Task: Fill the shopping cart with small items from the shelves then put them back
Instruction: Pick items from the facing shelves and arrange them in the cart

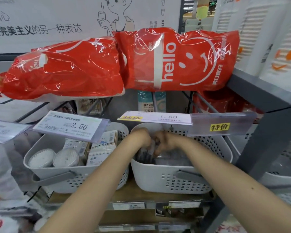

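Both hands reach into the right basket (175, 180) on the shelf. The left hand (144, 137) and right hand (165, 140) meet over dark packets (144, 154) lying inside it; the blur hides whether either grip holds one, so I cannot tell. The left basket (57, 174) beside it holds cotton swab boxes (101, 148) and round tubs (65, 157). Two red bags (175, 59) lie on the rack above, with price tags (71, 126) hanging in front.

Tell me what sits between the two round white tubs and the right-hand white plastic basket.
Head view: boxes of cotton swabs stand in the left white basket beside the round tubs, then both baskets' walls, before the right basket.
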Demonstrator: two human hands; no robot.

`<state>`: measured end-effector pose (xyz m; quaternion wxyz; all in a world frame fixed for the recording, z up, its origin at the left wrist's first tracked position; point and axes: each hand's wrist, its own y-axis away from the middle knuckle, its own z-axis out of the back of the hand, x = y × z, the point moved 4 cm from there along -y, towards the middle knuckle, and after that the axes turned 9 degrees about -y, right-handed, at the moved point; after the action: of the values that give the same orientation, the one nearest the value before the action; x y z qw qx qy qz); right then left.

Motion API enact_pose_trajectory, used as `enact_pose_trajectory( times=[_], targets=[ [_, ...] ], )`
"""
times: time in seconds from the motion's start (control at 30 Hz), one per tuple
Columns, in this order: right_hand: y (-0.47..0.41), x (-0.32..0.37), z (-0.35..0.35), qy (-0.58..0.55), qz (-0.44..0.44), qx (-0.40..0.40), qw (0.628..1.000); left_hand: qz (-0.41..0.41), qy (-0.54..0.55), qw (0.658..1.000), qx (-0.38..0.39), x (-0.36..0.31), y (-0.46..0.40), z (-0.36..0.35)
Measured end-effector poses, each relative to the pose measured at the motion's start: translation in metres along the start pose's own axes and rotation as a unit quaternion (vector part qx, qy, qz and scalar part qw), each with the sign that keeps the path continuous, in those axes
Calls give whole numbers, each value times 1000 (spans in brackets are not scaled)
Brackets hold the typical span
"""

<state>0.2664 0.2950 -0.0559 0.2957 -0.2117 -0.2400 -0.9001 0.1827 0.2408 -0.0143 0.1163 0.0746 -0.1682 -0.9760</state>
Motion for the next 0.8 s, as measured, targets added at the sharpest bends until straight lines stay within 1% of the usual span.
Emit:
enact_pose_trajectory(
  times=[0.1,0.23,0.4,0.5,0.7,0.8],
  targets=[
    [-5,-1,-5,28,-3,5,1000,15,-36,998,46,-1,-4,-5],
    [-11,-5,-14,50,-10,26,998,21,-51,992,109,-3,-8,-13],
    [-9,-8,-15,38,-9,55,998,30,-64,991,116,-3,-15,-27],
    [-9,-12,-15,22,-7,57,998,38,-65,988,133,-4,-15,-29],
    [-2,-9,-13,-8,7,61,998,30,-103,993,59,-6,-17,-31],
    [-2,-8,-13,-6,16,77,997,17,-90,994,58,-5,-19,-29]
  ],
)
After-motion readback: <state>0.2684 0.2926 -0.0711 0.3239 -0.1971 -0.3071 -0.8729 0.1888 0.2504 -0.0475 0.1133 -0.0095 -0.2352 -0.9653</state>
